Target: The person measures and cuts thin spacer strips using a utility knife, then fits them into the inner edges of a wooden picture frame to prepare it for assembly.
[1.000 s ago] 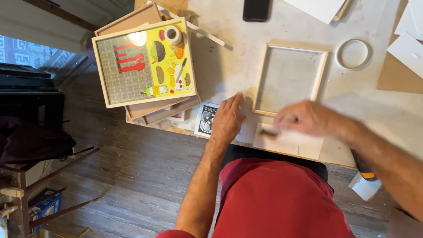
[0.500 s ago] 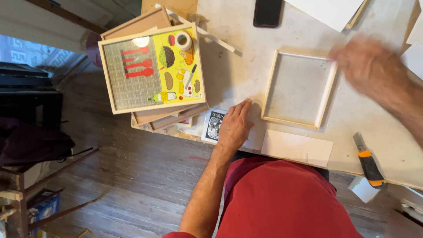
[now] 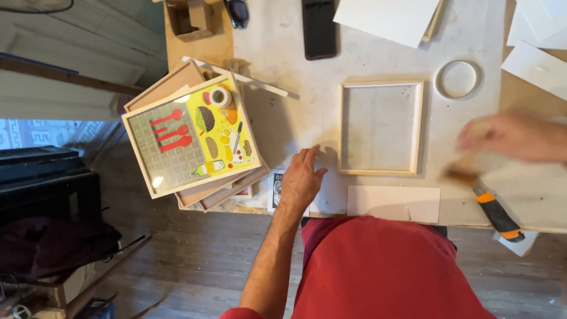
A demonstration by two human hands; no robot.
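My left hand [image 3: 301, 180] lies flat near the table's front edge, fingers apart, over a small black-and-white card [image 3: 276, 188]. Just right of it lies an empty light wooden frame [image 3: 381, 84], with a white rectangular board [image 3: 393, 204] in front of it. My right hand [image 3: 514, 139] is blurred over the right side of the table, right of the frame. A brownish smear shows under its fingers, and I cannot tell whether it holds anything. An orange-and-black utility knife [image 3: 497, 211] lies below that hand at the table edge.
A stack of frames topped by a yellow picture [image 3: 189, 142] overhangs the table's left corner, with a tape roll [image 3: 220, 96] on it. A black phone [image 3: 319, 26], white sheets [image 3: 390, 18] and a pale ring [image 3: 456, 78] lie at the back. Wooden floor lies below.
My right hand left the white board, swung up past the frame's right corner, and now sits lower at the right. My left hand stayed near the card.
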